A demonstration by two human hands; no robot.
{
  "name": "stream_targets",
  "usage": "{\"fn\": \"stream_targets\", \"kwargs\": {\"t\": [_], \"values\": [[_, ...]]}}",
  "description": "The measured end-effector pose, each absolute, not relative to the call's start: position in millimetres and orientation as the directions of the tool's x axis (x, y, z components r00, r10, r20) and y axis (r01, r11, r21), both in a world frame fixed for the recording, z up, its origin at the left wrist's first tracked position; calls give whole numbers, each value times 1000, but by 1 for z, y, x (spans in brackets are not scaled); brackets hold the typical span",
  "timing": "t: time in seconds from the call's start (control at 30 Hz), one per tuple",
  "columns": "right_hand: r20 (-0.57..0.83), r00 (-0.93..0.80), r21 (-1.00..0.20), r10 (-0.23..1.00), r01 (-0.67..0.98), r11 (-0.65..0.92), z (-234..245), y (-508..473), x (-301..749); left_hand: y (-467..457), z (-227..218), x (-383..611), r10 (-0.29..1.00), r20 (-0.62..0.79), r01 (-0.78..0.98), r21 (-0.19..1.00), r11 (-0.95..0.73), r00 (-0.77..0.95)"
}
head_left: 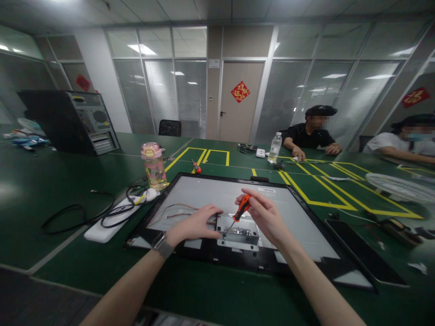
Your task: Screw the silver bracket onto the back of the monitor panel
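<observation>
My right hand [267,215] grips a screwdriver [242,207] with an orange and black handle. The screwdriver slants down to the left, its tip at the left part of a silver metal bracket [253,237]; whether it sits on a screw is too small to tell. At the bracket's left end rests my left hand [197,222], thumb and fingers apart, near the bracket's corners. A watch is on that wrist. Under both lies a flat display panel [288,203], pale grey with a black frame. Thin wires [173,207] run across it towards my left hand.
Left of the panel are a white power strip [112,224], black cables and a pink-lidded bottle [154,170]. Beyond lies a red screwdriver [196,167]. A black flat slab [365,249] lies at right. A computer case [73,120] stands far left. Two people sit across the table.
</observation>
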State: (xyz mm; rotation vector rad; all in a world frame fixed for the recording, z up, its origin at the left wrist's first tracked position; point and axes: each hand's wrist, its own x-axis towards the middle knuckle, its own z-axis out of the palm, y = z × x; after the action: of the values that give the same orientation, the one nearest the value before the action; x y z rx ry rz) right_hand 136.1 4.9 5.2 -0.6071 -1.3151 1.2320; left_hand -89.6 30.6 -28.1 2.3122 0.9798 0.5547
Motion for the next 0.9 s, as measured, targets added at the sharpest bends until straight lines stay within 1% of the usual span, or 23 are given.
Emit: {"fn": "stream_targets", "kwargs": {"t": [0.13,0.27,0.33,0.5,0.73,0.9], "values": [[414,-200,-871,888,-371,322,6,3,134,30,-29,-89,749,152,511,642,-571,645],[386,-169,-891,907,-323,319,2,5,133,32,-32,-89,755,140,522,642,-562,641],[374,-191,-901,908,-309,306,1,5,134,32,-32,-89,757,134,523,646,-556,639],[418,-255,-890,872,-305,338,4,3,133,31,-29,-89,751,137,514,650,-560,646],[424,-178,-887,888,-279,368,3,5,135,31,-30,-89,754,138,518,646,-560,643],[404,-238,-899,884,-281,335,7,1,135,31,-30,-89,749,147,516,638,-571,646]]}}
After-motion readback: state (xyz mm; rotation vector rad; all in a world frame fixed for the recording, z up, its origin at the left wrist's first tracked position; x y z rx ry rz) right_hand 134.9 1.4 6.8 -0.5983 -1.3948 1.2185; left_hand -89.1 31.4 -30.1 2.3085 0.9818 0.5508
